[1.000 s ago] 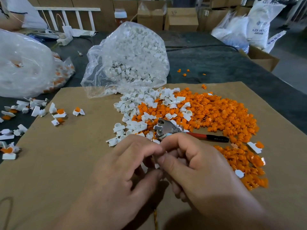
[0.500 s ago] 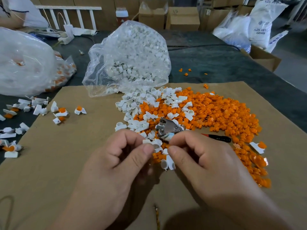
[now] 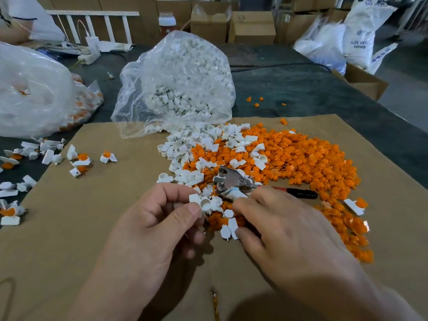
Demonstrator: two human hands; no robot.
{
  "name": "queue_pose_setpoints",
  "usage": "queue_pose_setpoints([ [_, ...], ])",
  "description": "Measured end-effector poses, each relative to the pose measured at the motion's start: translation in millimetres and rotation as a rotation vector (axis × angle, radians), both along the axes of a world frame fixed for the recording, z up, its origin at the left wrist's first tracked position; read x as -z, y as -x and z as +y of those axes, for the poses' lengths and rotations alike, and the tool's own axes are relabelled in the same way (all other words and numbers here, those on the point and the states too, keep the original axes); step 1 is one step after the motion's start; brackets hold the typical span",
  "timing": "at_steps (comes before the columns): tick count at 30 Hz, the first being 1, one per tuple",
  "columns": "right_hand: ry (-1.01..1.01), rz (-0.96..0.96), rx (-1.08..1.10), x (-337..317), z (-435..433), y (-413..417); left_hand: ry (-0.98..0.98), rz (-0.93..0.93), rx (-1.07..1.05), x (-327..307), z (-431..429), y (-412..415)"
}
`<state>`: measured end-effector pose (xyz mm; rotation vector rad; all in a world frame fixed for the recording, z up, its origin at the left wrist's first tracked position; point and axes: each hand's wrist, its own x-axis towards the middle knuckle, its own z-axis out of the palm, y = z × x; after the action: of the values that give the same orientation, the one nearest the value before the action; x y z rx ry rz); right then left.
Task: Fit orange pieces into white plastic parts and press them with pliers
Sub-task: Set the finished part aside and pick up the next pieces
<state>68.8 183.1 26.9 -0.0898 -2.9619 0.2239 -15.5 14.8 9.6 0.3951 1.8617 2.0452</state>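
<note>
While the left hand (image 3: pixel 162 223) pinches a white plastic part (image 3: pixel 201 202) between thumb and curled fingers, cup upward, the step in hand looks to be fetching an orange piece to seat in it. That part sits at the left fingertips, over the near edge of the heap. The right hand (image 3: pixel 289 230) reaches into the orange pieces (image 3: pixel 301 158), thumb and forefinger curved and somewhat apart. Its fingertips are blurred, so I cannot tell whether it has caught anything. Next, one orange piece must be pinched out and lined up with the cup. The pliers (image 3: pixel 231 179) lie on the heap just beyond the fingers. A clear bag of white parts (image 3: pixel 176 84) slumps behind, at the far edge of the cardboard sheet (image 3: pixel 92 228).
</note>
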Motion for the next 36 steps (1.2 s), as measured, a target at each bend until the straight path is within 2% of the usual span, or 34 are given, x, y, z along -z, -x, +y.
queue_pose_setpoints([
  [4,-0.009,0.221,0.121,3.8,10.0,-0.7,0.019,0.025,0.006,0.0,-0.9,0.0],
  [6,-0.060,0.272,0.239,2.7,21.2,0.8,0.020,0.030,0.006,0.1,-1.5,-0.2],
  [9,-0.102,0.145,0.443,-1.6,36.5,4.6,0.071,0.075,0.016,3.4,-2.6,1.0],
  [11,-0.094,0.021,0.504,-2.3,45.2,5.7,0.103,0.102,0.015,5.1,-4.0,1.5],
  [15,-0.045,-0.086,0.475,0.6,55.1,8.6,0.114,0.114,0.034,4.6,-5.0,1.3],
  [25,-0.060,-0.037,0.439,3.3,74.4,4.4,0.138,0.140,0.048,7.2,-5.8,2.0],
  [32,0.061,0.119,0.410,3.2,69.7,5.5,0.120,0.124,0.054,7.4,-5.2,2.3],
  [36,0.235,0.193,0.274,-1.0,57.2,6.8,0.119,0.128,0.043,6.6,-4.7,1.9],
])
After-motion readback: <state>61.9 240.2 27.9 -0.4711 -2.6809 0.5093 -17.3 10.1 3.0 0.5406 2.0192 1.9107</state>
